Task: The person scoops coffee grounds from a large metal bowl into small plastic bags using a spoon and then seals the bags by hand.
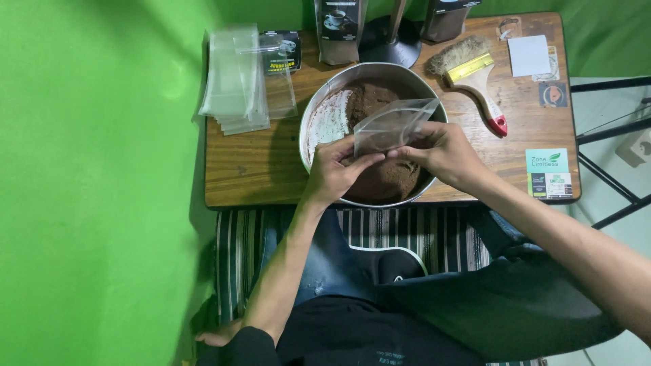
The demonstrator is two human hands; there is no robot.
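- Two hands meet over a metal bowl on a wooden table, both holding one clear plastic bag.
- The left hand has its fingers curled, pinching the bag's lower left edge between thumb and fingertips.
- The right hand is closed the same way on the bag's lower right edge, thumb against fingers.
- The bag is held tilted above the bowl, its far corner reaching up toward the bowl's right rim; it looks empty and see-through.
- Brown powder fills much of the bowl, heaped toward the near side just under the hands; the left inner wall is smeared and partly bare.
- A stack of clear bags lies at the table's left end, well apart from the bowl.
- A brush with a wooden handle and red tip lies to the right of the bowl.
- Dark pouches stand along the far edge, behind the bowl.
- A white card and a green-and-white label sit on the right side of the table.
- A striped cloth shows below the table's near edge, across the person's lap.
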